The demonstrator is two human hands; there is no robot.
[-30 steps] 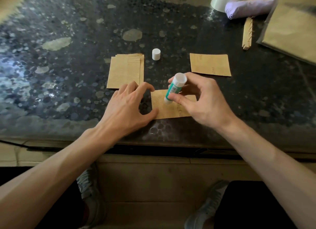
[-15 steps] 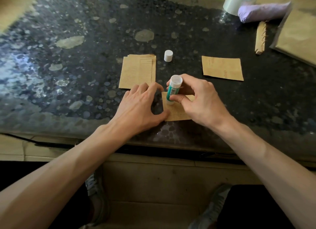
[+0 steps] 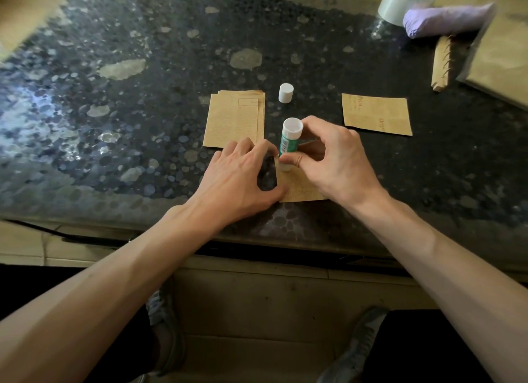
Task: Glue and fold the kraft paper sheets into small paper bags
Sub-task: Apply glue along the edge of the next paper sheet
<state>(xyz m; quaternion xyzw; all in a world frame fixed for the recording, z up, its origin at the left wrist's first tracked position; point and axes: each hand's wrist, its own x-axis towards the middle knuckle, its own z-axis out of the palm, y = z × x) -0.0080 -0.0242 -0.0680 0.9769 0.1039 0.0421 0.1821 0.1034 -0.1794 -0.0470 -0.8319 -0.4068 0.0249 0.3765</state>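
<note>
On the dark speckled stone tabletop [image 3: 143, 96], close to the middle of its near edge, lies a small brown kraft paper sheet [image 3: 300, 188], flat and partly covered by both hands. The left hand [image 3: 240, 179] is spread and arched over the sheet's left side. Its thumb tip rests on the sheet's near-left part and its forefinger reaches toward the far-left corner, with bare stone showing in the arch between them; it grips nothing. The right hand [image 3: 340, 165] has thumb and fingers curled round a green-and-white glue stick [image 3: 290, 142]. The stick stands nearly upright, its lower end down on the far-left part of the sheet and its white top end uppermost. Whether the glue itself meets the paper is hidden by the thumb.

Just beyond the hands, toward the far edge, a small white cylindrical cap [image 3: 286, 92] stands upright, apart from the stick. To its left lies a neat stack of brown kraft sheets [image 3: 234, 119], its near edge just beside the left fingers. To the right of the cap lies a single printed kraft sheet [image 3: 377, 114], well apart from the hands. At the far right corner are a pale roll of tape [image 3: 400, 2], a lilac rolled bundle [image 3: 448, 19] and a notched wooden strip [image 3: 441, 64]. Large kraft paper in a clear wrapper [image 3: 503, 59] lies along the right edge.
</note>
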